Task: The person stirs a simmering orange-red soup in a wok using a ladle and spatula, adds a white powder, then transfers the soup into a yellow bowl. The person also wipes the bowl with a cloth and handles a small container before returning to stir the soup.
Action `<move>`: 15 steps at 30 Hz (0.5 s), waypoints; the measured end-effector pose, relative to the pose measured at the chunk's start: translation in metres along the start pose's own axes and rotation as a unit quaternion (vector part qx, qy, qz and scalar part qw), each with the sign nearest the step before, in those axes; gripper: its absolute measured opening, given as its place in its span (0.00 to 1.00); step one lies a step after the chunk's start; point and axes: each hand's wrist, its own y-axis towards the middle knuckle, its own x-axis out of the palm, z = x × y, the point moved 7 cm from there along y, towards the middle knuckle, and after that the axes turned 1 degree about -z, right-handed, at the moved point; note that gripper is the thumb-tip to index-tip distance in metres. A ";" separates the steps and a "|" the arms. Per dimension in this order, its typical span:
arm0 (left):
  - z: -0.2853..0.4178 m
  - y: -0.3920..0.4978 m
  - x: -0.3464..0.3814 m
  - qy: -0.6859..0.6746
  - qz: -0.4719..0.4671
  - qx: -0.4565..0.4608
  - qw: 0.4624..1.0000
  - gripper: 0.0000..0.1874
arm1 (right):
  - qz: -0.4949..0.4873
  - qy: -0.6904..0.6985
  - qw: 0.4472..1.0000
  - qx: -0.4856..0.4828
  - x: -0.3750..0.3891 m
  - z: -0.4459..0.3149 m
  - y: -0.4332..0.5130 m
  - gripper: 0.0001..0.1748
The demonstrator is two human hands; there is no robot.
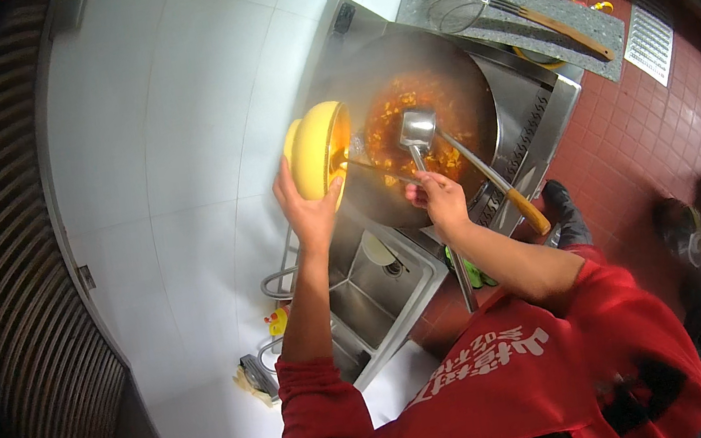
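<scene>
My left hand (309, 214) grips a yellow bowl (313, 150) by its rim and side, tipped on its edge with its mouth facing the wok (471, 74). Thin dark chopsticks (377, 167) are pinched in my right hand (445, 202); their far end reaches the bowl's mouth. Whether it is one stick or two is unclear. Red-orange broth with yellow pieces (387, 96) steams in the wok. Over it lies a steel ladle (418, 127), its handle passing beneath my right hand. A second tool with a wooden grip (527, 211) leans across the wok's near rim.
A wire strainer (461, 2) lies on a speckled stone ledge (571, 20) beyond the stove (527, 113). Left of me are a steel sink (370, 310) and a white panelled wall (178, 142). A floor drain grate (649, 39) is set in red tiles (608, 136).
</scene>
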 end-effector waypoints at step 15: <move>-0.058 -0.024 -0.008 -0.088 0.044 -0.168 0.981 0.48 | -0.195 -0.583 0.706 -0.350 0.034 -0.052 -0.020 0.11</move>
